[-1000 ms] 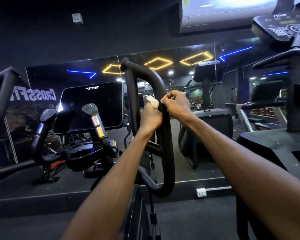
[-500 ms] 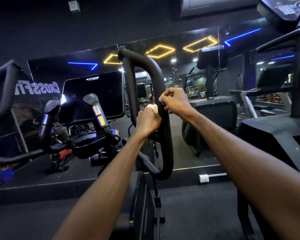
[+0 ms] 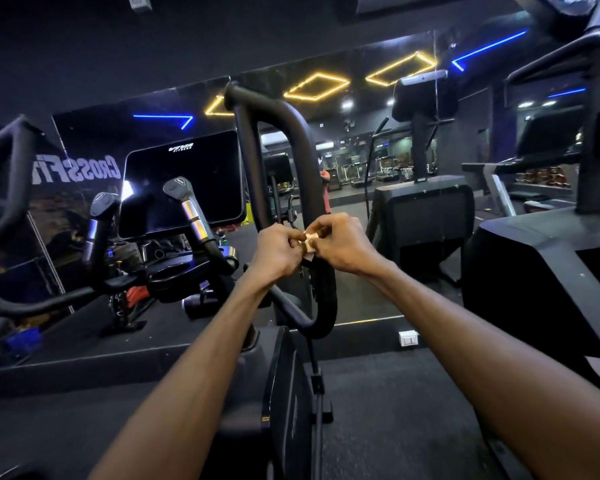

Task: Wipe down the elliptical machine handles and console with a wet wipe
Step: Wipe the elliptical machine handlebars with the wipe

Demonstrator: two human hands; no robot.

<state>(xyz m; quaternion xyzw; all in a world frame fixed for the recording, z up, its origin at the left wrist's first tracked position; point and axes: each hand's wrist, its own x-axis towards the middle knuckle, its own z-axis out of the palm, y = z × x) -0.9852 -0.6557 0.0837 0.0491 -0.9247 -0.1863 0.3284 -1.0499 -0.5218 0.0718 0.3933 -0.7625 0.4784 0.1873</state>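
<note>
The left hand [image 3: 278,252] and the right hand [image 3: 342,247] meet in front of the looped handle [image 3: 321,216], each pinching an edge of the small pale wet wipe [image 3: 308,244] stretched between them (they look to be refolding or spreading it, I'd guess). The wipe sits right against the handle's right-hand bar, whose long axis runs steeply up and down just behind the fingers, so both hands are about equally near it. The console [image 3: 184,181] lies well off to the left, nearer the left arm, its dark screen bearing a small logo too fine to read. Mirrored lettering [image 3: 77,169] on the wall reads as "CROSSFI" reversed.
</note>
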